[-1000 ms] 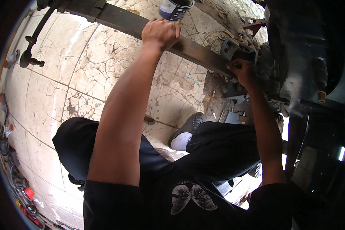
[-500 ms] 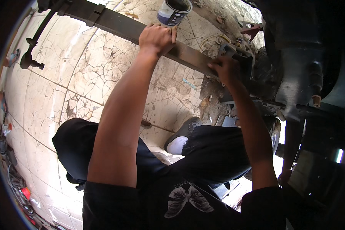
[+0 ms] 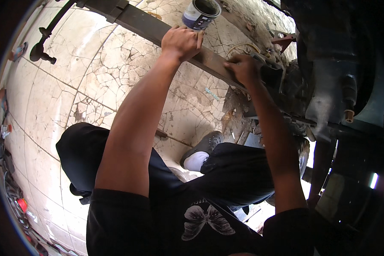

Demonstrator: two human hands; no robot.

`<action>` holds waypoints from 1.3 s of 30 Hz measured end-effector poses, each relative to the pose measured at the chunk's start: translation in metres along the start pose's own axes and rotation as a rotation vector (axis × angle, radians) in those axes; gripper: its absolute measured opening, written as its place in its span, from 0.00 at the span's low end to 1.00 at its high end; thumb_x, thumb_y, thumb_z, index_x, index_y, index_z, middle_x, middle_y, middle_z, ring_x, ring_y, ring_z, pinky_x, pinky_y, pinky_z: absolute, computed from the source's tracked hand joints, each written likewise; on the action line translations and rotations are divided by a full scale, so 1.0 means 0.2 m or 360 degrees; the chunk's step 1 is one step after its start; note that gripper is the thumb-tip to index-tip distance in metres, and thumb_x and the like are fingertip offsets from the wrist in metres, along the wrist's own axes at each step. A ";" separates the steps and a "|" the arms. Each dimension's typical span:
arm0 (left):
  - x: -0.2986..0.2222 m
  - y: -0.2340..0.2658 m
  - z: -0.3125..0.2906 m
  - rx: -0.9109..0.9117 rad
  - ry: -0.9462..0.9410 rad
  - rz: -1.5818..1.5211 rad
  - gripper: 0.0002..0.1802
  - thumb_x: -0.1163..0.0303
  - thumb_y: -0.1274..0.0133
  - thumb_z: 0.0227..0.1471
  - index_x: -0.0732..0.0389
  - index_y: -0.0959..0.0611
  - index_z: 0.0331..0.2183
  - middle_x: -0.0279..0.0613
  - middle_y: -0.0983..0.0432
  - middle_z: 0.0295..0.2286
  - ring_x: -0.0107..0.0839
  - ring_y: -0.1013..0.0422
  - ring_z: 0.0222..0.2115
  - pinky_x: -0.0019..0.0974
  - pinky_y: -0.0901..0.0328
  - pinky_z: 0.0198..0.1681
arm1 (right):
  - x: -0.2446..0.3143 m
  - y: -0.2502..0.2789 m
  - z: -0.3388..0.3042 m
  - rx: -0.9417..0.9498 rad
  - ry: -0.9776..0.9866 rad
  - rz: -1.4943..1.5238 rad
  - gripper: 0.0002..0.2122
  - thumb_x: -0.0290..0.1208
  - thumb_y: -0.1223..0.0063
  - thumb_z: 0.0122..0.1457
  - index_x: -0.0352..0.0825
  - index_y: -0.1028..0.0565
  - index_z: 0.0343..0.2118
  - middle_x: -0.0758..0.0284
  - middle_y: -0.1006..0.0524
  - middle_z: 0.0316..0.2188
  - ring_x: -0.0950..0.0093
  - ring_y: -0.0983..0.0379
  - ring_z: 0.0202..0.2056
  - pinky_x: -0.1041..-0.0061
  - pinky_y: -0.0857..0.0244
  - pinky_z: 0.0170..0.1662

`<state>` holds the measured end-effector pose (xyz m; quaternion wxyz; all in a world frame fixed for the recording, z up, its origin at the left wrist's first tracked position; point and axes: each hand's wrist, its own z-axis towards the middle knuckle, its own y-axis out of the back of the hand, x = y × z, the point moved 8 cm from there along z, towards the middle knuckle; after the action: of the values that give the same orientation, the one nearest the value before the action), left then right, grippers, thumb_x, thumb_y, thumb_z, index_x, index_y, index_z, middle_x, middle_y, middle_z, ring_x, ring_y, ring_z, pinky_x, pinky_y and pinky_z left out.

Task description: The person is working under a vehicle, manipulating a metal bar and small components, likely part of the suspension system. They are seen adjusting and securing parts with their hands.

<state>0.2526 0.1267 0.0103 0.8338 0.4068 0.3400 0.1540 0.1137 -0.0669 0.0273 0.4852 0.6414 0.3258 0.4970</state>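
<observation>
A long, flat, dark metal bar (image 3: 143, 26), like a leaf spring with a clip band around it, runs slantwise across the far side. My left hand (image 3: 182, 44) is closed over its upper edge, knuckles up. Farther right along the bar is my right hand (image 3: 244, 69), its thumb and fingers pinched together at the bar's surface. Whatever sits in that pinch, if anything, is hidden. Just beyond my left hand stands an open paint can (image 3: 201, 13) with a white and blue side and a dark inside.
Cracked pale tiles (image 3: 98, 81) cover the floor. A dark rod with a jointed end (image 3: 42, 53) hangs at the far left. Large dark vehicle parts (image 3: 328, 81) fill the right, near a red stand (image 3: 283, 41). Mixed items with a red piece (image 3: 21, 205) lie along the left rim.
My right hand has slid left along the bar, away from the vehicle parts. My left hand keeps its place on the bar. The whole view has shifted slightly.
</observation>
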 end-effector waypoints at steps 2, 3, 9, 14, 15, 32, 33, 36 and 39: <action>0.04 0.02 -0.02 0.0049 0.0039 0.0023 0.30 0.52 0.56 0.68 0.56 0.12 0.22 0.47 0.14 0.29 0.45 0.19 0.38 0.44 0.29 0.50 | -0.13 0.07 -0.10 0.0031 -0.0211 0.0098 0.10 0.38 0.25 0.52 0.40 0.11 0.33 0.63 0.13 0.33 0.65 0.16 0.35 0.65 0.27 0.45; 0.03 0.02 -0.02 0.0074 0.0053 0.0018 0.30 0.51 0.56 0.69 0.56 0.12 0.21 0.47 0.14 0.29 0.45 0.19 0.38 0.44 0.29 0.50 | -0.11 0.09 -0.11 0.0020 -0.0200 0.0039 0.10 0.38 0.25 0.52 0.41 0.11 0.33 0.63 0.13 0.33 0.65 0.16 0.35 0.65 0.27 0.46; -0.01 0.03 0.01 0.0097 0.0055 0.0046 0.30 0.51 0.56 0.68 0.56 0.11 0.22 0.46 0.14 0.28 0.45 0.19 0.38 0.46 0.27 0.49 | 0.09 0.00 0.05 0.0010 -0.0079 0.0074 0.09 0.38 0.25 0.51 0.42 0.11 0.34 0.63 0.13 0.32 0.65 0.16 0.36 0.65 0.26 0.46; 0.01 0.05 0.00 0.0005 0.0034 -0.0004 0.32 0.50 0.57 0.69 0.56 0.12 0.20 0.45 0.14 0.28 0.45 0.19 0.39 0.46 0.27 0.48 | 0.08 -0.03 0.08 0.0044 -0.0046 -0.0002 0.13 0.41 0.25 0.52 0.40 0.12 0.36 0.66 0.13 0.33 0.69 0.16 0.35 0.69 0.27 0.44; 0.00 0.05 0.00 0.0000 0.0018 -0.0024 0.32 0.50 0.57 0.69 0.56 0.12 0.20 0.45 0.14 0.28 0.45 0.19 0.39 0.47 0.27 0.48 | -0.03 0.01 0.03 0.0120 -0.0068 0.0101 0.14 0.42 0.25 0.53 0.40 0.12 0.37 0.66 0.13 0.34 0.70 0.16 0.37 0.69 0.27 0.45; 0.02 0.06 -0.02 -0.0002 0.0019 0.0095 0.31 0.52 0.57 0.69 0.56 0.12 0.21 0.43 0.14 0.28 0.41 0.18 0.37 0.43 0.28 0.49 | 0.06 0.01 0.03 0.0088 -0.0031 0.0046 0.11 0.41 0.26 0.52 0.44 0.11 0.37 0.64 0.13 0.35 0.66 0.15 0.37 0.67 0.26 0.45; 0.02 0.06 -0.02 -0.0001 0.0008 0.0073 0.31 0.52 0.57 0.69 0.56 0.12 0.21 0.43 0.14 0.28 0.42 0.18 0.37 0.43 0.28 0.49 | -0.04 0.08 -0.03 0.0085 -0.0039 -0.0018 0.12 0.42 0.26 0.52 0.44 0.11 0.36 0.63 0.13 0.35 0.66 0.15 0.37 0.66 0.25 0.45; -0.02 0.02 -0.01 0.0020 0.0005 0.0036 0.31 0.52 0.58 0.69 0.56 0.12 0.22 0.43 0.14 0.28 0.43 0.18 0.37 0.43 0.28 0.49 | -0.40 0.16 -0.17 0.0084 -0.0194 -0.0052 0.13 0.43 0.24 0.51 0.43 0.11 0.36 0.63 0.13 0.35 0.66 0.15 0.38 0.65 0.25 0.46; 0.03 0.06 -0.02 0.0003 0.0054 0.0077 0.31 0.51 0.58 0.69 0.55 0.11 0.22 0.43 0.14 0.28 0.43 0.18 0.37 0.43 0.28 0.50 | -0.23 0.16 -0.13 0.0069 -0.0229 -0.0141 0.13 0.44 0.24 0.51 0.43 0.11 0.35 0.64 0.12 0.35 0.67 0.15 0.38 0.66 0.25 0.47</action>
<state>0.2547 0.1387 0.0157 0.8236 0.4129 0.3442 0.1806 0.0740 -0.1117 0.0435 0.5148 0.6707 0.3290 0.4206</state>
